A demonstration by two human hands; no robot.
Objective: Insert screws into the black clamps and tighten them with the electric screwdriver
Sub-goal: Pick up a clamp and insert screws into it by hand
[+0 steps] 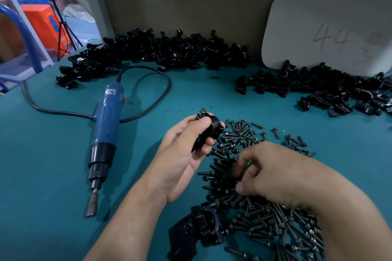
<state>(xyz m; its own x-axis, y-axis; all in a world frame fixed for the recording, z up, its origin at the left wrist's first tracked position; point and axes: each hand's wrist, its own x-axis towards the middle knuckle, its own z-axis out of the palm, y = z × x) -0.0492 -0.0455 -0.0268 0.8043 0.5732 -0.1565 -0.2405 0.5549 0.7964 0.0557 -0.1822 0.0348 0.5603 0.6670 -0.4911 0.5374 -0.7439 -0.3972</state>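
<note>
My left hand (184, 150) grips a black clamp (209, 128) above the table, thumb over its top; a screw head sticks out at the clamp's upper end. My right hand (273, 172) hovers palm down over a heap of dark screws (250, 201), its fingers curled down into the pile; whether they pinch a screw is hidden. A blue electric screwdriver (107, 127) lies on the teal tabletop to the left, bit pointing toward me. Another black clamp (209, 223) sits on a black fixture near the front edge.
A long heap of black clamps (148, 48) lines the back wall, and a second heap (318, 87) spreads at the right under a white card (331, 29). The screwdriver's black cord (148, 74) loops across the teal table (53, 165). A single screw (214, 77) lies apart.
</note>
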